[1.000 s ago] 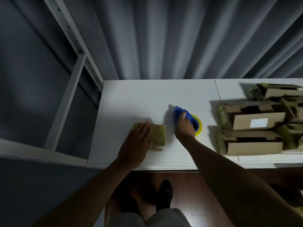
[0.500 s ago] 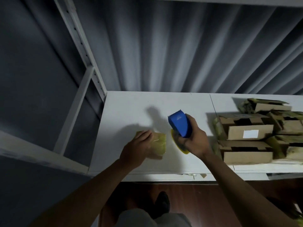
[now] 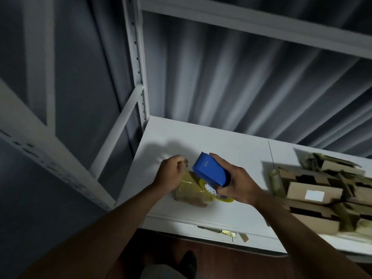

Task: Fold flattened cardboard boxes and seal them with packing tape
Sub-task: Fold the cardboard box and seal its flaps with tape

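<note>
While our right hand grips the blue tape dispenser above the shelf, our left hand pinches something small, too blurred to name, over the taped box lying near the front edge. Stacked cardboard boxes crowd the right; bare shelf stretches behind.

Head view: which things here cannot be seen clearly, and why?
- Small box: partly hidden behind the left hand and dispenser.
- Left fingertips: curled, too blurred to see what they pinch.
- Box pile: motion-blurred, cut by the right edge.
- Tape roll: mostly hidden by the right hand.
</note>
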